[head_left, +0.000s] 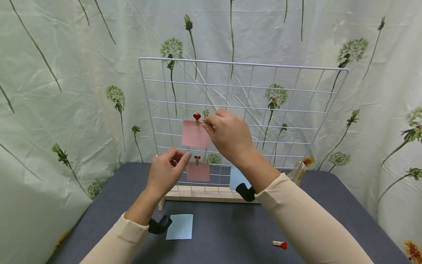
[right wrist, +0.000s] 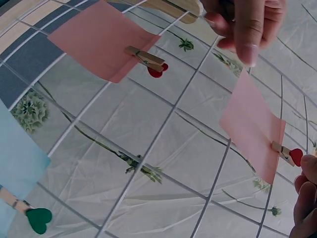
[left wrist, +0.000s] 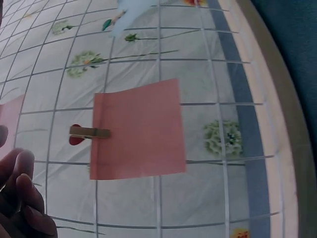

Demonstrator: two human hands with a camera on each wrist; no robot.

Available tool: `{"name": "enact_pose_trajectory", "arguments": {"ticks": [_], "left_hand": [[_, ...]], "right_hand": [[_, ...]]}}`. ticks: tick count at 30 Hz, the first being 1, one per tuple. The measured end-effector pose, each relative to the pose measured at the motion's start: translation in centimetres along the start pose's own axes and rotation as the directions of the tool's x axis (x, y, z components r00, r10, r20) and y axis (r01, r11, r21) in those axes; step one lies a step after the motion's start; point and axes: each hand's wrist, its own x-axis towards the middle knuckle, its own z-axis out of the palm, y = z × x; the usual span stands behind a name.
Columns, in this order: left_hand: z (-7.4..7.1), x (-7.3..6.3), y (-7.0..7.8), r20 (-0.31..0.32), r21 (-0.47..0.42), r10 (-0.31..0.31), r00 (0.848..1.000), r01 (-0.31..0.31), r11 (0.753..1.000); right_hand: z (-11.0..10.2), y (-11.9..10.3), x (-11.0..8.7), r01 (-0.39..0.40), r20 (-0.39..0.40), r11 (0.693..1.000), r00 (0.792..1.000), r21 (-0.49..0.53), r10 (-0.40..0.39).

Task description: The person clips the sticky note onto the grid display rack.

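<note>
A pink sticky note [head_left: 195,135] hangs on the white wire grid [head_left: 244,64], clipped at its top by a mini wooden clothespin [right wrist: 280,149] with a red heart. My right hand [head_left: 230,135] is at that note's top right corner, bent fingertips right beside the clothespin. Below the same note is my left hand [head_left: 166,172], thumb and index finger close together near its lower edge, nothing showing between them. A second pink sticky note [left wrist: 141,131] hangs beneath, held by another red-heart clothespin [left wrist: 89,133].
A blue sticky note [head_left: 239,178] hangs lower on the grid, partly behind my right wrist, with a green-heart clothespin [right wrist: 37,218]. Another blue sticky note [head_left: 184,226] and a red-heart clothespin [head_left: 280,244] lie on the dark table. A wooden base [head_left: 204,196] supports the grid.
</note>
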Motion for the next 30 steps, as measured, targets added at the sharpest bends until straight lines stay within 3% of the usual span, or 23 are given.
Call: {"name": "enact_pose_trajectory", "arguments": {"ticks": [9,16,23,30], "left_hand": [[0.5,-1.7,-1.0,0.111,0.041,-0.001,0.994,-0.004,0.999],[0.8,-3.1,-1.9,0.2,0.056,-0.053,0.978,0.043,0.997],[1.2,-4.5,-3.0,0.314,0.067,-0.11,0.943,0.093,0.993],[1.4,-6.0,-4.0,0.426,0.098,-0.149,0.892,0.118,0.988]], "right_hand": [[0.0,0.5,-2.5,0.006,0.004,1.0,1.0,-0.025,-0.006],[0.3,0.6,-4.8,0.011,0.036,1.0,0.999,-0.02,-0.011],[1.0,0.5,-8.1,0.007,0.082,1.0,0.997,-0.029,-0.004],[1.4,0.6,-11.3,-0.064,0.215,0.998,0.974,-0.025,0.068]]}}
